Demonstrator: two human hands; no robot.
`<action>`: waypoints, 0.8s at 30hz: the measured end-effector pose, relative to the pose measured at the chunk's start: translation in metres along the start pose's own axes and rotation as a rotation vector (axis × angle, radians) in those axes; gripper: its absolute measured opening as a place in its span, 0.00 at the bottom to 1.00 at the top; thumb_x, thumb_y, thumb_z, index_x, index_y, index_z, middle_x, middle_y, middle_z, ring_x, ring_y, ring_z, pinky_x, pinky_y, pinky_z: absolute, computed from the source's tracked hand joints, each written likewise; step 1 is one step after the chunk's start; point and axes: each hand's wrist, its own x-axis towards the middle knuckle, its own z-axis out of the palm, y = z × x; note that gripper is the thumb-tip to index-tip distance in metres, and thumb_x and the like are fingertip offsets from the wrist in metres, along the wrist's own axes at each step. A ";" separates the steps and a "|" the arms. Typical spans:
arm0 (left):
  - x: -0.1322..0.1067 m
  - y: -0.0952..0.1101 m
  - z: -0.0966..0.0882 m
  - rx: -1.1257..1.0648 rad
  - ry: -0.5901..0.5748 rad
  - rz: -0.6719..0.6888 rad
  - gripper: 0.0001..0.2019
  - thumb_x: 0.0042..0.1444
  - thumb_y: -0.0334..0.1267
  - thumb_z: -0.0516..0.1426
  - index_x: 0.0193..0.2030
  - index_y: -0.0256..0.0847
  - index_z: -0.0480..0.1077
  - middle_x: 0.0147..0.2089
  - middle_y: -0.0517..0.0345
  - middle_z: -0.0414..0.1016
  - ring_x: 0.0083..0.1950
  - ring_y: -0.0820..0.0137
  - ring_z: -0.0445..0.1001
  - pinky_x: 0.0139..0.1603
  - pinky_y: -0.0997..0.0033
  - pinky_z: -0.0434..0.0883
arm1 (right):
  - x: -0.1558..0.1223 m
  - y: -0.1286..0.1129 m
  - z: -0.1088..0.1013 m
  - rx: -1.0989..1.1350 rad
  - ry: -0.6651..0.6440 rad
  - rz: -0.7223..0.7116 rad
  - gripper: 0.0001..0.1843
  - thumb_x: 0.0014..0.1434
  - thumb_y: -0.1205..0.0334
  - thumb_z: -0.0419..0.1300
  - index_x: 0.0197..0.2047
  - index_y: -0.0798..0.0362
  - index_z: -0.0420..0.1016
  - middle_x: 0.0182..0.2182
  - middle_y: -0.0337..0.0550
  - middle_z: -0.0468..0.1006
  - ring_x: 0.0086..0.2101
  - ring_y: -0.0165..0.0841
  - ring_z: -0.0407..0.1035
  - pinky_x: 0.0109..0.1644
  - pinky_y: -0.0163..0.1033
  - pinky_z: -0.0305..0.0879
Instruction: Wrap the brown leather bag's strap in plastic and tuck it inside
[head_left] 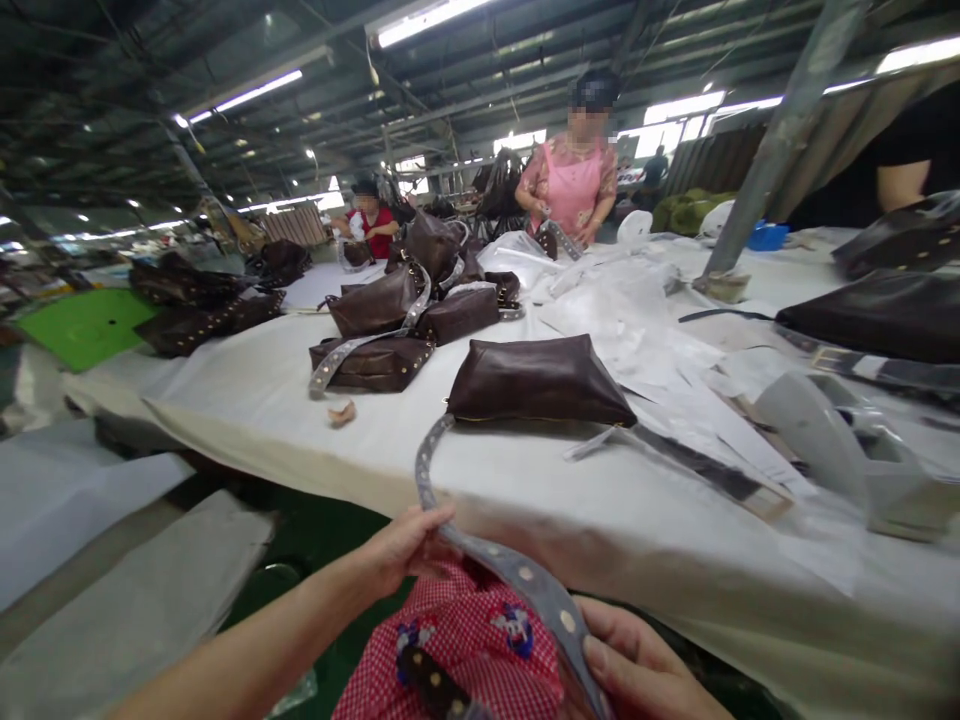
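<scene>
Head view: one long grey strap with pale round studs (517, 568) is grasped by the left hand (414, 550), farther, and the right hand (637, 662), nearer. It is joined to one dark brown leather bag (536, 380) laid on a white-covered table (240, 400). At least four more brown leather bags (373, 365) are heaped beyond, leftward. Far right is obstructed by crumpled clear plastic sheeting (615, 310) and one slanted grey metal pole (784, 140).

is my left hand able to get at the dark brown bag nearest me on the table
Likely yes: the left hand holds the studded strap running to the dark brown bag, and nothing bulky stands between them on the white cover.
</scene>
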 end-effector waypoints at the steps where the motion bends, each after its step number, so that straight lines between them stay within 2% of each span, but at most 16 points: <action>1: -0.005 0.005 -0.002 0.093 0.089 0.143 0.22 0.52 0.49 0.59 0.48 0.35 0.69 0.47 0.41 0.76 0.48 0.56 0.75 0.44 0.59 0.73 | 0.000 0.000 0.000 -0.003 0.040 -0.013 0.14 0.56 0.55 0.66 0.43 0.53 0.77 0.26 0.45 0.76 0.26 0.30 0.71 0.31 0.32 0.65; 3: -0.019 0.016 -0.002 0.333 0.288 0.507 0.29 0.54 0.46 0.59 0.60 0.36 0.62 0.65 0.39 0.62 0.65 0.53 0.60 0.63 0.53 0.61 | 0.002 0.000 0.001 -0.018 0.073 -0.042 0.14 0.57 0.56 0.65 0.42 0.56 0.77 0.23 0.43 0.73 0.24 0.29 0.70 0.31 0.32 0.66; 4: -0.027 0.020 0.001 0.472 0.329 0.686 0.31 0.54 0.42 0.59 0.64 0.36 0.58 0.69 0.40 0.54 0.70 0.54 0.52 0.68 0.52 0.53 | 0.004 -0.001 0.001 -0.020 0.070 -0.048 0.14 0.57 0.56 0.65 0.41 0.57 0.77 0.23 0.42 0.73 0.23 0.28 0.70 0.31 0.33 0.67; 5: -0.034 0.024 0.004 0.615 0.293 0.837 0.33 0.54 0.39 0.59 0.66 0.37 0.56 0.71 0.42 0.51 0.71 0.55 0.48 0.70 0.53 0.47 | 0.007 -0.001 0.001 -0.017 0.060 -0.048 0.15 0.57 0.56 0.65 0.42 0.58 0.76 0.23 0.41 0.72 0.23 0.27 0.69 0.31 0.34 0.67; 6: -0.039 0.027 0.009 0.747 0.188 0.948 0.32 0.55 0.36 0.58 0.67 0.38 0.55 0.71 0.44 0.51 0.71 0.57 0.49 0.71 0.53 0.45 | 0.011 -0.002 0.000 -0.011 0.045 -0.046 0.15 0.57 0.56 0.65 0.42 0.59 0.76 0.24 0.40 0.71 0.22 0.27 0.68 0.32 0.35 0.68; 7: -0.042 0.028 0.015 0.857 0.047 1.019 0.30 0.56 0.34 0.57 0.66 0.39 0.56 0.69 0.45 0.55 0.70 0.58 0.53 0.71 0.52 0.46 | 0.015 -0.002 -0.001 -0.002 0.024 -0.046 0.15 0.58 0.56 0.65 0.42 0.60 0.75 0.23 0.39 0.70 0.21 0.25 0.66 0.33 0.36 0.69; 9: -0.041 0.027 0.026 1.013 -0.199 1.072 0.24 0.58 0.30 0.53 0.63 0.38 0.61 0.61 0.43 0.68 0.62 0.59 0.65 0.65 0.53 0.58 | 0.022 -0.005 -0.003 0.005 -0.030 -0.034 0.16 0.57 0.55 0.65 0.41 0.60 0.74 0.22 0.36 0.67 0.20 0.24 0.63 0.34 0.38 0.70; 11: -0.032 0.024 0.035 1.115 -0.291 1.031 0.18 0.59 0.27 0.49 0.55 0.35 0.68 0.50 0.44 0.76 0.51 0.61 0.74 0.53 0.58 0.70 | 0.027 -0.011 -0.006 -0.027 -0.042 -0.010 0.16 0.57 0.54 0.65 0.40 0.59 0.73 0.22 0.35 0.65 0.21 0.24 0.62 0.36 0.40 0.70; 13: -0.020 0.025 0.040 1.226 -0.281 0.949 0.13 0.58 0.27 0.49 0.46 0.34 0.71 0.40 0.48 0.78 0.40 0.64 0.76 0.40 0.66 0.72 | 0.029 -0.020 -0.006 -0.139 0.041 -0.014 0.18 0.57 0.51 0.64 0.42 0.58 0.72 0.24 0.35 0.66 0.22 0.24 0.62 0.35 0.39 0.69; 15: -0.011 0.034 0.040 1.348 -0.262 0.845 0.09 0.57 0.28 0.51 0.39 0.36 0.72 0.34 0.52 0.77 0.35 0.66 0.75 0.34 0.71 0.68 | 0.028 -0.032 -0.002 -0.386 0.177 -0.069 0.24 0.58 0.48 0.62 0.52 0.54 0.68 0.29 0.37 0.68 0.24 0.26 0.64 0.35 0.38 0.67; 17: -0.009 0.051 0.039 1.408 -0.335 0.745 0.08 0.58 0.30 0.50 0.34 0.37 0.71 0.31 0.54 0.76 0.32 0.67 0.73 0.31 0.73 0.65 | 0.027 -0.044 0.003 -0.782 0.254 -0.169 0.30 0.56 0.49 0.64 0.59 0.49 0.62 0.36 0.40 0.71 0.32 0.31 0.67 0.40 0.39 0.66; 18: -0.009 0.061 0.037 1.403 -0.412 0.686 0.09 0.59 0.32 0.49 0.32 0.38 0.70 0.29 0.55 0.75 0.31 0.69 0.72 0.31 0.73 0.63 | 0.028 -0.049 0.006 -1.006 0.253 -0.222 0.28 0.57 0.51 0.63 0.58 0.48 0.63 0.39 0.42 0.71 0.36 0.34 0.68 0.43 0.40 0.65; 20: -0.010 0.080 0.034 1.345 -0.598 0.545 0.12 0.60 0.34 0.48 0.27 0.39 0.67 0.25 0.59 0.71 0.27 0.72 0.69 0.29 0.75 0.62 | 0.029 -0.059 0.007 -1.408 0.200 -0.284 0.16 0.59 0.60 0.60 0.51 0.50 0.70 0.40 0.44 0.71 0.40 0.36 0.67 0.46 0.41 0.62; 21: -0.010 0.088 0.031 1.304 -0.679 0.466 0.12 0.59 0.34 0.49 0.26 0.39 0.65 0.23 0.61 0.69 0.25 0.73 0.67 0.27 0.76 0.61 | 0.031 -0.063 0.006 -1.561 0.175 -0.274 0.11 0.61 0.65 0.56 0.47 0.52 0.72 0.39 0.45 0.71 0.39 0.36 0.67 0.45 0.40 0.61; 24: -0.007 0.101 0.018 1.151 -0.818 0.219 0.09 0.56 0.34 0.50 0.25 0.39 0.63 0.21 0.63 0.65 0.22 0.74 0.65 0.25 0.77 0.61 | 0.034 -0.077 -0.009 -1.804 0.165 -0.144 0.09 0.61 0.70 0.51 0.37 0.56 0.73 0.31 0.43 0.72 0.32 0.34 0.66 0.37 0.37 0.57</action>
